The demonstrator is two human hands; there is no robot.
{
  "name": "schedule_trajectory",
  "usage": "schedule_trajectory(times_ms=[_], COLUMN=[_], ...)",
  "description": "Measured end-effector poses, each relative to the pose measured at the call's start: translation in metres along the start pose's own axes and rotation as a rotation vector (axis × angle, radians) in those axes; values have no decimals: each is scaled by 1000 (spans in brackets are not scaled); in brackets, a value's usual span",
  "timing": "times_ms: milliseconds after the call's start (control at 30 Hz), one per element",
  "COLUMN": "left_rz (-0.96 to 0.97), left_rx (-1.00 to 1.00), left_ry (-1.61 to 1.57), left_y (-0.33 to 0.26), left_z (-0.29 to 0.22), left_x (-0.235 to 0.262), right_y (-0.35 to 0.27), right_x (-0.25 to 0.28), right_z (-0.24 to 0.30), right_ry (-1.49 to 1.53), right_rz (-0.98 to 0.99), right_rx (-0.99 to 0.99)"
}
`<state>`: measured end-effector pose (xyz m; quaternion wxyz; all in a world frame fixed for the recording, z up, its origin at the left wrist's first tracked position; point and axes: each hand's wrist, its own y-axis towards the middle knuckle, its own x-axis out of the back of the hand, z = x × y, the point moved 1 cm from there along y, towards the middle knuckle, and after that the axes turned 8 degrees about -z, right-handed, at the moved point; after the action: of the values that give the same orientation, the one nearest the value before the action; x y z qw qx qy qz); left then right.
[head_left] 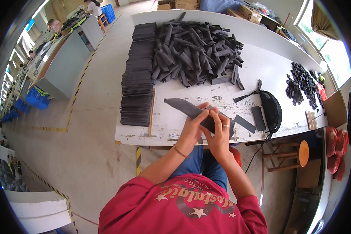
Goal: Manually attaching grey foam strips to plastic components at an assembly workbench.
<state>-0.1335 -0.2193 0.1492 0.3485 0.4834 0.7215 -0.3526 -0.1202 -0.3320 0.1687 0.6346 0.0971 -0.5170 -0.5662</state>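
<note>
Head view: both hands, left hand (191, 126) and right hand (221, 130), have fingers clamped on a dark grey strip (185, 107) held above the white worktop (261, 62). Behind lie a heap of rolled strips (197, 54), flat stacked sheets (138, 74) and a black pouch (272, 110).

A long dark grey strip (187, 109) of flexible material, seemingly rubber or foam sheet, is held flat above the near edge of a white worktable (261, 62), its pointed free end slanting up and to the left. Its other end is pinched between the left hand (192, 130) and the right hand (219, 134).
</note>
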Motion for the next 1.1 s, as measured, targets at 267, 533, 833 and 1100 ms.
schedule_trajectory(times_ms=[267, 533, 833, 1100], left_rz=[38, -13, -6, -125], left_rx=[-138, -44, -12, -44], left_ry=[68, -23, -73, -145], left_y=[9, 4, 2, 13], left_z=[3, -3, 6, -20], left_x=[22, 29, 31, 27], right_y=[-10, 0, 2, 13], right_x=[0, -3, -16, 3], right_z=[-14, -1, -5, -11], right_ry=[66, 83, 146, 122], right_rz=[195, 213, 228, 332], right_rx=[95, 106, 112, 141])
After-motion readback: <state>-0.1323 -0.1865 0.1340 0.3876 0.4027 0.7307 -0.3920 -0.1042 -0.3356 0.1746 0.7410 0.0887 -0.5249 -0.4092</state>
